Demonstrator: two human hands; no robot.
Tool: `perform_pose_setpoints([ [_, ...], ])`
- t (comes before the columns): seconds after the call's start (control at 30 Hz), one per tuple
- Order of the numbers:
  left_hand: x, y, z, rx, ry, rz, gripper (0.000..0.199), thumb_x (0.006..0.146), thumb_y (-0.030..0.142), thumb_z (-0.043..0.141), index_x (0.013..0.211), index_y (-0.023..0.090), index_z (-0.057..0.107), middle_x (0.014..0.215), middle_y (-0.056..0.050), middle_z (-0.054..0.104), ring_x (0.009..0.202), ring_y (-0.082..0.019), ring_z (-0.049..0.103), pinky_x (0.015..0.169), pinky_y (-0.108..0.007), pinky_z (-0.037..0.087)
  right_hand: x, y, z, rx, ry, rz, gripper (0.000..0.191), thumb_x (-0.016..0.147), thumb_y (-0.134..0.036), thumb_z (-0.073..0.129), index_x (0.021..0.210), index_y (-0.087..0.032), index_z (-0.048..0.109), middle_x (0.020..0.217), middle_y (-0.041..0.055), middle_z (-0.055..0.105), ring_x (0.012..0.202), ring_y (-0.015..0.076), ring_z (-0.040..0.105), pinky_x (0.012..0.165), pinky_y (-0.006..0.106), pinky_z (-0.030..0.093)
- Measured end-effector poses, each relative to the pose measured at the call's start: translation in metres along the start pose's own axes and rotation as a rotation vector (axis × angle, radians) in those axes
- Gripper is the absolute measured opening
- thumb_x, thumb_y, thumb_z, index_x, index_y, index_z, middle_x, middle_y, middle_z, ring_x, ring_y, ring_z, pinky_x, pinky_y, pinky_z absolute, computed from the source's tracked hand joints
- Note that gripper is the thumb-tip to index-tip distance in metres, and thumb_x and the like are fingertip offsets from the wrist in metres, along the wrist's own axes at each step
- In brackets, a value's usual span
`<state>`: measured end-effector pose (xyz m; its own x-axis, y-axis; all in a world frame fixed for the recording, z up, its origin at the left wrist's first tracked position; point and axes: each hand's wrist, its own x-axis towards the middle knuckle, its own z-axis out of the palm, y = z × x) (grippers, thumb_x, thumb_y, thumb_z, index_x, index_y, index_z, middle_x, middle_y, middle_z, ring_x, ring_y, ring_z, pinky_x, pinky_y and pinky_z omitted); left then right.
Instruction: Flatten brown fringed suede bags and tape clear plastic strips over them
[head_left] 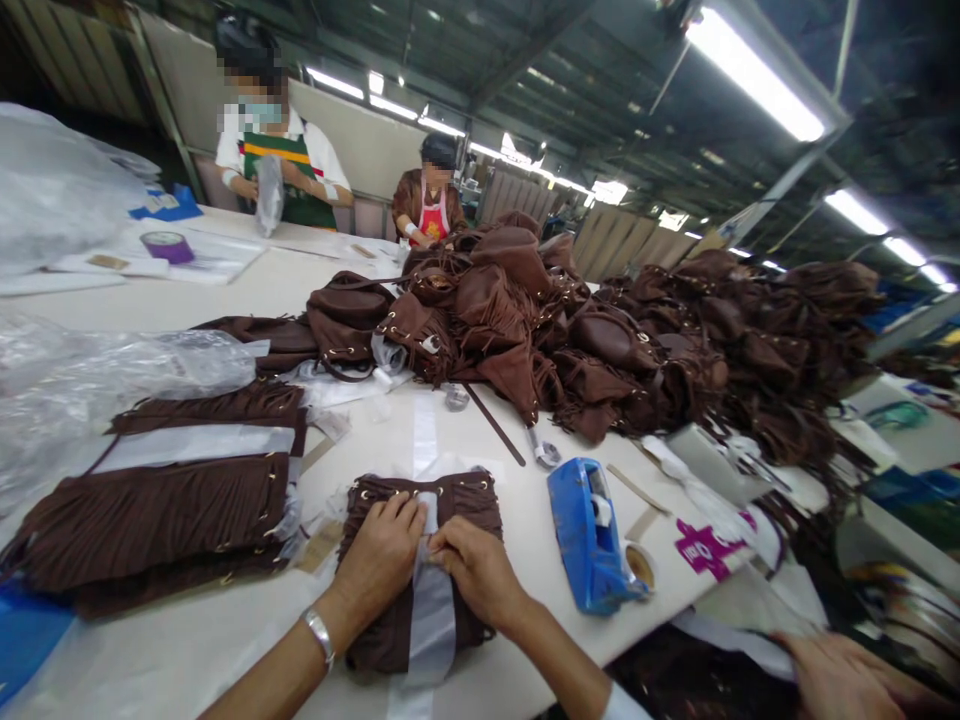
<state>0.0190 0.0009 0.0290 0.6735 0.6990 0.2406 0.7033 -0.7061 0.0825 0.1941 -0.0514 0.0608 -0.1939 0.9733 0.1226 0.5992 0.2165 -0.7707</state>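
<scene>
A brown fringed bag [382,640] with brass eyelets lies on the white table in front of me. A whitish translucent strip [433,630] runs down over its middle, with its lower end near the table's front edge. My left hand [382,555] lies on the bag's left side, fingers stretched out, their tips beside the strip. My right hand [476,570] is closed, thumb and fingers pinching the strip near the bag's centre. The right palm hides part of the bag.
Left of me are stacked fringed bags [157,520] and clear plastic [97,390]. A blue tape dispenser [585,535] stands to the right. Behind is a large heap of brown bags [510,300]. Two co-workers stand across the table; another person's hand [840,675] shows at lower right.
</scene>
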Motion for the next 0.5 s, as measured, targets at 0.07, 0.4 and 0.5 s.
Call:
perform_pose_setpoints([
  [0.07,0.002,-0.001,-0.002,-0.012,0.004,-0.005,0.036,0.095,0.024,0.045,0.127,0.011,0.058,0.122,-0.014,0.065,0.120,-0.031,0.052,0.097,-0.045,0.042,0.000,0.001,0.000,-0.019,-0.029,0.022,0.015,0.085,-0.007,0.065,0.086,-0.022,0.064,0.088,-0.0022,0.063,0.085,0.0131,0.060,0.078,0.022,0.042],
  [0.4,0.008,-0.005,-0.012,-0.047,-0.016,0.012,0.031,0.092,0.022,0.049,0.121,0.015,0.061,0.114,-0.010,0.067,0.111,-0.029,0.056,0.091,-0.044,0.046,0.004,-0.003,0.000,-0.012,0.111,0.015,0.015,0.087,-0.007,0.060,0.088,-0.021,0.064,0.090,-0.0013,0.063,0.088,0.0133,0.060,0.080,0.023,0.042],
  [0.5,0.003,-0.004,-0.009,-0.061,-0.026,0.012,0.042,0.085,0.018,0.056,0.127,0.015,0.058,0.122,-0.011,0.065,0.120,-0.031,0.051,0.096,-0.046,0.045,0.003,-0.002,0.003,-0.029,0.190,0.060,0.015,0.085,-0.006,0.060,0.087,-0.020,0.064,0.092,-0.0004,0.062,0.090,0.0140,0.059,0.081,0.024,0.041],
])
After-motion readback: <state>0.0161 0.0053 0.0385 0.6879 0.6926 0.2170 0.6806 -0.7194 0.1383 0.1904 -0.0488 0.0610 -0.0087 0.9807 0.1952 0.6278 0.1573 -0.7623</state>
